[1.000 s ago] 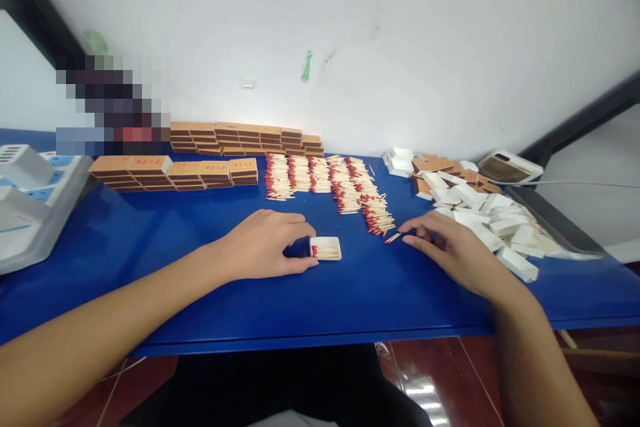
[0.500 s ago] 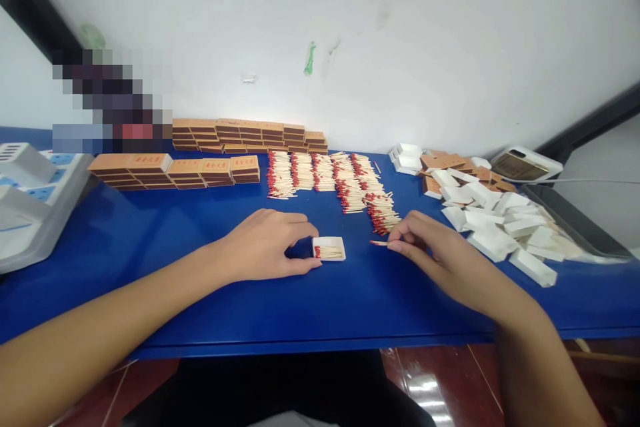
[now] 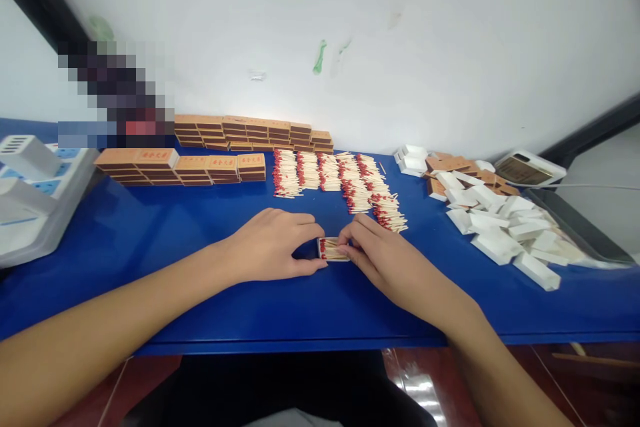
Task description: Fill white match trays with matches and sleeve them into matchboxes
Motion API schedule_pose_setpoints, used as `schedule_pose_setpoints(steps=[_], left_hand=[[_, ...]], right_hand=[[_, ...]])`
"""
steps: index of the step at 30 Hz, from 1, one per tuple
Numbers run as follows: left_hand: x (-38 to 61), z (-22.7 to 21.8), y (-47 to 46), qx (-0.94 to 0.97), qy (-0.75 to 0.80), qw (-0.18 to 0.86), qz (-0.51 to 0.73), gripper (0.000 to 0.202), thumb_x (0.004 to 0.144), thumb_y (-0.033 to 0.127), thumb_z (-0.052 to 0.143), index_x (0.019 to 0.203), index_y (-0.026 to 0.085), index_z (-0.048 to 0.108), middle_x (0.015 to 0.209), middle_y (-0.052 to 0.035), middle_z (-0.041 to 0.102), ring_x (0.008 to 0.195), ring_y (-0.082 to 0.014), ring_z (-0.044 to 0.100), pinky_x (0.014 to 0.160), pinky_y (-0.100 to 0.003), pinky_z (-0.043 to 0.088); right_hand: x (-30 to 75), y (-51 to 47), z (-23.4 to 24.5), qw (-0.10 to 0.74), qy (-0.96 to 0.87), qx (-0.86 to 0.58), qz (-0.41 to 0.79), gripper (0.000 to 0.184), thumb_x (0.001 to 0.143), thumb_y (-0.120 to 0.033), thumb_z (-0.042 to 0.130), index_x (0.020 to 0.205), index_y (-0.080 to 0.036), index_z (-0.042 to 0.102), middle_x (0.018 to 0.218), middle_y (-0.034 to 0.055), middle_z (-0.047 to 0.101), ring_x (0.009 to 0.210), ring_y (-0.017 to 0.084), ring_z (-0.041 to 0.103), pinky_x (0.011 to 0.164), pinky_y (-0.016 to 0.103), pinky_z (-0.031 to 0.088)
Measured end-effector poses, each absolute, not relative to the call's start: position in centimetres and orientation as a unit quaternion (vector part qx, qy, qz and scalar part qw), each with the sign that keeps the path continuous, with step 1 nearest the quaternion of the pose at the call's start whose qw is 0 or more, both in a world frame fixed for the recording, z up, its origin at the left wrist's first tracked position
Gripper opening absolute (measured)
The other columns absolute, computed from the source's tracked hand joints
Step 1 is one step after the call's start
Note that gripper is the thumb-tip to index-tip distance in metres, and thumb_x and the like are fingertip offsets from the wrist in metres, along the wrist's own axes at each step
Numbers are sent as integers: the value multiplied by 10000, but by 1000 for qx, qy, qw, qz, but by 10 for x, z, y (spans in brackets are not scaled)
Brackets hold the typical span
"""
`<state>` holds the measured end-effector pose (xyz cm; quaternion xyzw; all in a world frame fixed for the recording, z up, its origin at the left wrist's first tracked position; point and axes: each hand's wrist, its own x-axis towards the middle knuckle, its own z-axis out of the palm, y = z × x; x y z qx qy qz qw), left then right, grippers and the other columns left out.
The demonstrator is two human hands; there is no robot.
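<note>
A small white matchbox tray (image 3: 336, 260) lies on the blue table, partly filled with matches whose red heads point left. My left hand (image 3: 275, 243) grips the tray's left end between thumb and index finger. My right hand (image 3: 387, 250) is closed in a pinch at the tray's right side, with matches (image 3: 330, 248) at its fingertips. Those fingers cover the right end of the tray, so how many matches they hold cannot be made out. Just behind the right hand lie rows of loose matches (image 3: 357, 190).
Stacked matchboxes (image 3: 165, 163) stand at the back left, with more against the wall. On the right are a pile of white trays (image 3: 493, 240), orange box sleeves (image 3: 450, 165) and a phone (image 3: 530, 168). A power strip (image 3: 60, 187) sits at far left.
My right hand has moved left, carrying a match from beside the loose rows to the tray. My left hand keeps its grip on the tray. The view has shifted slightly.
</note>
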<state>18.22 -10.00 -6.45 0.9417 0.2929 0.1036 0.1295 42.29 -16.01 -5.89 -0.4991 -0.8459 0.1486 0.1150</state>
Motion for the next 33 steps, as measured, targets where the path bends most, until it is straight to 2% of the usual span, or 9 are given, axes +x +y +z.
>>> schedule_pose_setpoints(steps=[5,10,12,18,22,27,33], left_hand=[[182,-64,-99,941,293,130,105,304,970,488,682,1145,245,738,916,31,696,735,-132,631,628,-292,352],[182,-61,-101,938,298,138,109,308,979,486,668,1161,246,736,924,27,696,730,-129,627,625,-289,359],[183,-61,-101,937,300,142,103,308,978,492,664,1146,245,740,921,26,695,716,-128,618,618,-288,354],[185,-61,-100,938,294,162,88,292,980,471,673,1142,237,741,915,22,696,689,-120,603,613,-283,353],[185,-60,-100,936,296,166,92,296,980,475,670,1140,236,742,914,21,693,697,-121,607,613,-286,348],[184,-60,-99,938,293,163,88,295,984,478,664,1137,237,738,910,21,689,697,-122,607,619,-287,350],[184,-60,-100,940,291,158,88,289,991,471,661,1144,237,735,921,20,696,719,-124,623,624,-290,358]], right_hand=[[426,-166,-54,167,-838,-495,157,161,1107,-266,490,1057,-230,639,1037,53,630,880,202,634,788,354,500],[479,-162,-49,268,-778,-561,91,201,1073,-403,560,1038,-251,687,832,28,580,709,194,560,661,346,454],[508,-157,-54,259,-770,-578,74,233,1047,-453,592,1041,-250,705,855,44,604,707,204,561,655,358,456],[548,-149,-71,207,-776,-575,155,295,1007,-539,647,1136,-291,742,1003,68,666,834,223,602,713,369,503],[543,-149,-73,216,-771,-577,160,323,991,-583,652,1056,-280,741,988,68,670,838,221,603,708,371,505],[541,-148,-71,216,-774,-571,170,343,998,-599,632,1109,-296,749,988,67,676,831,218,610,708,372,515],[541,-150,-71,210,-775,-570,174,355,1005,-596,620,1013,-265,747,976,78,682,824,220,610,699,369,508]])
